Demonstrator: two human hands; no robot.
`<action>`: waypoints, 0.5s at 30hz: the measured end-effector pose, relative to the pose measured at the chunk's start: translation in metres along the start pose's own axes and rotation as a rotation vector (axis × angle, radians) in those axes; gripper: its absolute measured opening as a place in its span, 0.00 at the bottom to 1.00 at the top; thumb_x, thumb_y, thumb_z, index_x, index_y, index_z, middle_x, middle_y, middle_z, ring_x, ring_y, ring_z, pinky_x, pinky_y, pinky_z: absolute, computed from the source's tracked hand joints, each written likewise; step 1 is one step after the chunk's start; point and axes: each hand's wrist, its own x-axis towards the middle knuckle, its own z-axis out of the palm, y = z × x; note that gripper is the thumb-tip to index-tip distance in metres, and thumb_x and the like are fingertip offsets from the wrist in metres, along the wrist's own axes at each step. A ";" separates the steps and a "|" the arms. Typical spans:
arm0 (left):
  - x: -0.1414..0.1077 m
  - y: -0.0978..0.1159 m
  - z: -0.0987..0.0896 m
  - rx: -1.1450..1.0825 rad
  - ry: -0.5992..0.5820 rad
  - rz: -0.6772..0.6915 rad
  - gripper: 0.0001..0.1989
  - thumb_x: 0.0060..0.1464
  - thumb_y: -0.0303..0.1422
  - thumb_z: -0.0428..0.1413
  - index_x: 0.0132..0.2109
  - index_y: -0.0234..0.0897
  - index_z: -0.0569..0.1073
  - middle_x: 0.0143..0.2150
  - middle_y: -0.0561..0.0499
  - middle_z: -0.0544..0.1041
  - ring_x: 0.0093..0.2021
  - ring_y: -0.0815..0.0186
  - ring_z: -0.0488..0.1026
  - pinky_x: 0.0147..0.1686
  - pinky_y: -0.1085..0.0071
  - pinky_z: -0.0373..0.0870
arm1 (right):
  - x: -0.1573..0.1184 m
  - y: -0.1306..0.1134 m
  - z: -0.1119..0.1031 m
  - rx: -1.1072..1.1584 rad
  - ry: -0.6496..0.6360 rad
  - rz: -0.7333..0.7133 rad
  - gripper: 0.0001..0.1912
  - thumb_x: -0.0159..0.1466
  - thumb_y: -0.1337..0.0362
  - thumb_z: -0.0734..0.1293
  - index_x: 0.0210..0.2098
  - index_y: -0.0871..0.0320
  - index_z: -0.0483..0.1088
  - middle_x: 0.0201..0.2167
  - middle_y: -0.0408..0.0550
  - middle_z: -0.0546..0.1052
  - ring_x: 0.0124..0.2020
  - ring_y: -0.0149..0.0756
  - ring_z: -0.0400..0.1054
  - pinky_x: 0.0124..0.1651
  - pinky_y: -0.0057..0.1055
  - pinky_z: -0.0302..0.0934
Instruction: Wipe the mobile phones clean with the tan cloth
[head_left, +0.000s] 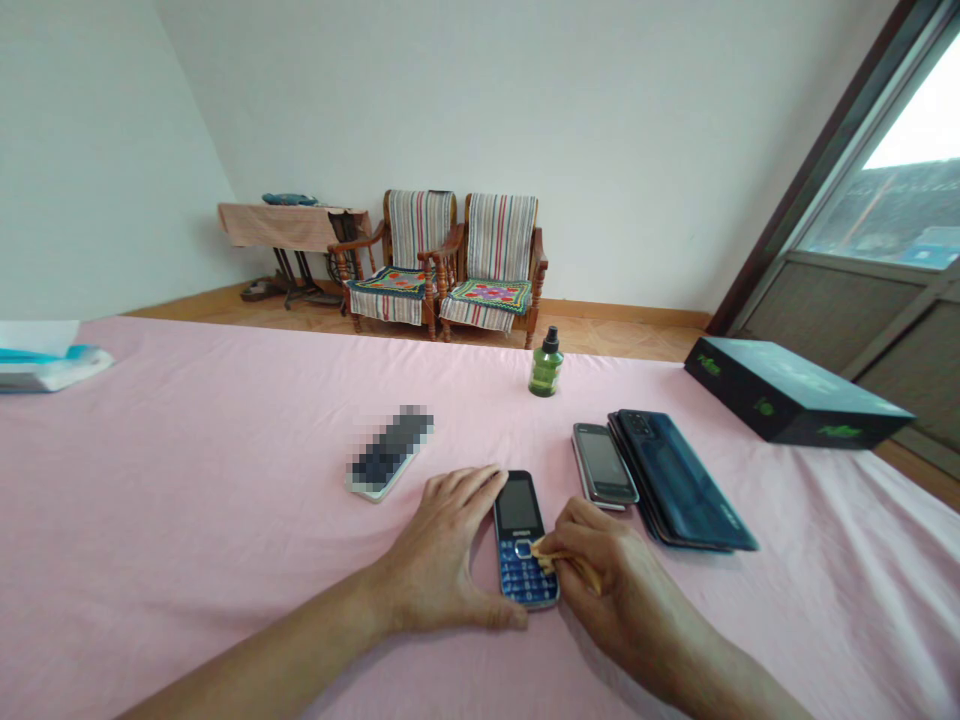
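Observation:
A blue keypad mobile phone (520,540) lies flat on the pink bedsheet (187,500), its screen dark. My left hand (442,552) cups it from the left, with fingertips at its upper left edge and thumb by its lower corner. My right hand (619,580) pinches a yellow cloth (571,567) and presses it onto the phone's keypad. Just beyond my right hand lies a silver-edged slider phone (602,464), beside a stack of dark blue smartphones (679,480). A smartphone with a pixelated screen (388,452) lies left of my left hand.
A green bottle (546,368) stands at the far side of the sheet. A black box (787,400) lies at the right, near the window (862,200). A tissue pack (45,362) sits at the left edge. Two striped armchairs (465,265) stand against the far wall.

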 end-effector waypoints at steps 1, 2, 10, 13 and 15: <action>0.000 0.000 0.000 -0.004 0.007 0.004 0.57 0.36 0.60 0.62 0.68 0.34 0.54 0.68 0.37 0.56 0.66 0.43 0.53 0.64 0.48 0.49 | 0.000 0.000 0.001 -0.003 -0.001 -0.003 0.13 0.59 0.79 0.59 0.28 0.59 0.71 0.29 0.45 0.67 0.31 0.32 0.64 0.33 0.29 0.57; 0.000 0.000 0.000 -0.009 0.014 0.009 0.57 0.36 0.60 0.62 0.67 0.34 0.55 0.68 0.37 0.56 0.66 0.43 0.53 0.63 0.48 0.49 | 0.000 -0.001 0.001 -0.005 0.000 -0.007 0.14 0.59 0.79 0.59 0.27 0.59 0.71 0.29 0.45 0.67 0.31 0.32 0.64 0.32 0.29 0.57; -0.001 -0.001 0.000 -0.017 0.028 0.032 0.56 0.37 0.61 0.61 0.68 0.37 0.54 0.68 0.38 0.57 0.65 0.42 0.54 0.62 0.46 0.50 | -0.002 0.005 -0.001 0.079 -0.017 -0.006 0.13 0.60 0.78 0.60 0.28 0.59 0.72 0.30 0.45 0.68 0.31 0.31 0.66 0.31 0.27 0.57; 0.000 0.000 -0.001 -0.008 0.013 0.023 0.57 0.36 0.61 0.62 0.67 0.35 0.54 0.68 0.37 0.57 0.65 0.42 0.54 0.62 0.47 0.50 | -0.002 0.002 -0.001 0.063 -0.020 -0.010 0.14 0.59 0.79 0.59 0.27 0.59 0.71 0.30 0.44 0.68 0.31 0.30 0.65 0.31 0.27 0.56; 0.001 0.001 -0.002 0.002 0.002 0.015 0.59 0.35 0.62 0.62 0.67 0.34 0.55 0.68 0.37 0.57 0.65 0.43 0.54 0.63 0.47 0.50 | -0.002 -0.001 0.000 0.054 -0.025 -0.025 0.14 0.59 0.80 0.59 0.27 0.59 0.71 0.30 0.44 0.68 0.31 0.30 0.65 0.31 0.27 0.56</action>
